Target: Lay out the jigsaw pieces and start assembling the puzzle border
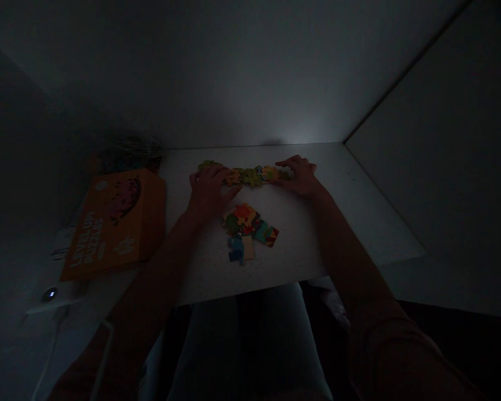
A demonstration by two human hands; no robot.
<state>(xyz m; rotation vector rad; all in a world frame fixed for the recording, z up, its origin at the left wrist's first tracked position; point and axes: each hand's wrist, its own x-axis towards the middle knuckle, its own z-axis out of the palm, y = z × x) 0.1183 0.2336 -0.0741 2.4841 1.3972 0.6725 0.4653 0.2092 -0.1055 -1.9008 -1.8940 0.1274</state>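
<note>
Here, the left hand (209, 186) and right hand (301, 176) curve half-curled, thumbs parted from fingers, at either end of a puzzle row (251, 176); whether they grip it, I cannot tell. Nearer the body, a pile (242, 218) of pieces lies on the bench (292, 250), left of it a box (108, 223).

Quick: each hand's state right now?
Left hand: open, thumb apart, over the left part of the puzzle-piece row; grip unclear.
Right hand: open, thumb and fingers spread at the row's right end; grip unclear.
</note>
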